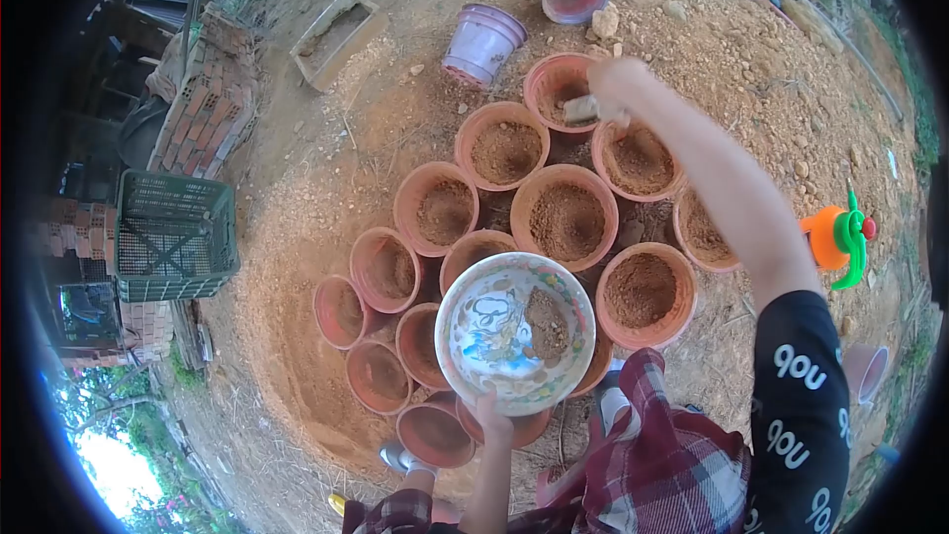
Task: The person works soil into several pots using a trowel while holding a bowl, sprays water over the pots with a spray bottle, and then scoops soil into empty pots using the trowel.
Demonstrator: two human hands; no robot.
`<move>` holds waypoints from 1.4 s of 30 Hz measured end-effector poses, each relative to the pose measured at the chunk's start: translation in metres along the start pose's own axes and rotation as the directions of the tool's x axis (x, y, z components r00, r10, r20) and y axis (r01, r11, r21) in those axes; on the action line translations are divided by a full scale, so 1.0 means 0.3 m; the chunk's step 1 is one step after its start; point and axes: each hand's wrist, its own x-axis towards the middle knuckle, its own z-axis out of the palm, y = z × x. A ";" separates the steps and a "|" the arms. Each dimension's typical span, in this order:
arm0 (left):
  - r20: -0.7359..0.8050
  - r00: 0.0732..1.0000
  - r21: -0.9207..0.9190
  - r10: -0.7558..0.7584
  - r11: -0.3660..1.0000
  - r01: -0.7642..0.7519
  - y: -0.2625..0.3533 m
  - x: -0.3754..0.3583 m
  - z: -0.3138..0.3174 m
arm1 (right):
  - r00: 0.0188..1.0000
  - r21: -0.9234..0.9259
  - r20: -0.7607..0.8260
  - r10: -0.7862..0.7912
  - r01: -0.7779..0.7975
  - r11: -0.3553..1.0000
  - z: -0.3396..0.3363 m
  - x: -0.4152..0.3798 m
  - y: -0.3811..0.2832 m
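Bowl (pixel 494 331) gripped by left hand (pixel 491 415); right hand (pixel 613 84) clutches scoop (pixel 581 109).

A green crate (pixel 174 234) stands at the left on stacked bricks (pixel 203 109), with a wooden trough (pixel 334 37) lying on the bare soil beyond. Two purple pots (pixel 481 43) lie tipped on their sides at the top of the ground, apart from the cluster of terracotta pots, with loose stones (pixel 605 22) just beside them. An orange and green watering can (pixel 838 240) sits at the right edge, and a thin hose (pixel 840 30) runs along the upper right border near grass.
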 end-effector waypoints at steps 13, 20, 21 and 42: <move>-0.057 0.990 -0.095 -0.130 0.988 0.125 -0.003 -0.002 -0.013 | 0.901 0.248 -0.364 0.237 -0.152 0.957 0.449 -0.064 -0.092; 0.002 1.000 -0.082 -0.025 0.996 0.025 -0.059 -0.006 -0.049 | 0.807 0.309 -0.546 0.225 -0.055 0.949 0.413 -0.011 -0.012; 0.001 0.997 -0.052 -0.082 0.995 0.082 0.032 -0.019 0.017 | 0.807 0.304 -0.545 0.225 -0.060 0.951 0.388 0.035 0.001; -0.056 0.992 -0.089 -0.110 0.990 0.105 -0.193 0.057 -0.176 | 0.970 0.191 -0.174 0.169 -0.135 0.972 0.297 0.060 -0.045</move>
